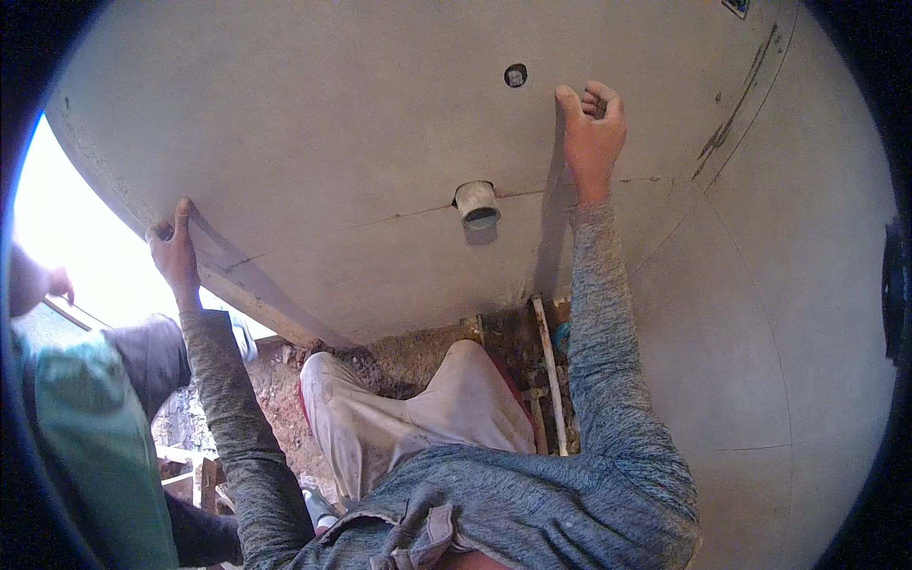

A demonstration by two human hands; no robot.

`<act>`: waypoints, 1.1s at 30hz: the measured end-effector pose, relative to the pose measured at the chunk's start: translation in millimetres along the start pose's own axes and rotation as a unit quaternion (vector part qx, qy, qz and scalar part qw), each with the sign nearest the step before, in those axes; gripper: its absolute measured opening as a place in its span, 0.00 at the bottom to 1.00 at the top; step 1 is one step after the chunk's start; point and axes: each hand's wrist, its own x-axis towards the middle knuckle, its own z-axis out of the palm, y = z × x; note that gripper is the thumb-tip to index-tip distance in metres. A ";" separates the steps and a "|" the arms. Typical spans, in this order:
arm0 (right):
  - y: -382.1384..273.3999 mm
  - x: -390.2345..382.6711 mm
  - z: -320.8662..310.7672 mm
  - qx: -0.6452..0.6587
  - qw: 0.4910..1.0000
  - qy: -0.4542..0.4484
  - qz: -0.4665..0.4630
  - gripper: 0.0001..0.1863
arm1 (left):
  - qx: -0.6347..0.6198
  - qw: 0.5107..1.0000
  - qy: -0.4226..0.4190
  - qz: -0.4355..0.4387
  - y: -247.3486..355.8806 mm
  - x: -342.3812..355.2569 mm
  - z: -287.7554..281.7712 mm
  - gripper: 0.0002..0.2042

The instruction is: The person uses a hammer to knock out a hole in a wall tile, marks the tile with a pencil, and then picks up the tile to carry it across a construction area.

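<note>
A grey plastered wall (370,133) fills most of the view. At its left edge my left hand (178,256) is closed, thumb up against the plaster and fingers curled around the edge. Higher up on the right, my right hand (595,142) is empty, its fingers loosely bent and the thumb apart from them. Whether it touches the wall I cannot tell. Close to its left is a small round hole (515,75) with something pale inside. Lower down, a short pipe stub (479,204) sticks out of the wall on a thin crack line.
Another person in a green garment (90,418) is close on my left. Beneath the wall lies rough, broken ground (399,366) by my knees, with a pale upright pipe (549,370). Wooden pieces (201,475) stand at the lower left. A second wall surface (807,285) adjoins on the right.
</note>
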 end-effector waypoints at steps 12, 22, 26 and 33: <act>15.2 6.5 -0.3 0.046 0.999 -0.002 0.004 0.24 | -0.039 0.998 0.048 0.032 -24.0 14.8 10.2 0.34; 41.0 -4.6 2.9 0.063 0.997 0.008 -0.033 0.22 | -0.078 0.995 -0.007 0.057 -52.7 25.8 12.0 0.34; 46.0 -18.5 2.5 0.117 0.993 0.013 -0.024 0.20 | -0.130 0.991 0.011 -0.016 -23.0 3.2 12.6 0.33; 78.7 -79.3 -15.6 0.154 0.984 0.044 0.080 0.22 | -0.115 0.993 0.008 0.029 -21.5 -1.6 17.0 0.32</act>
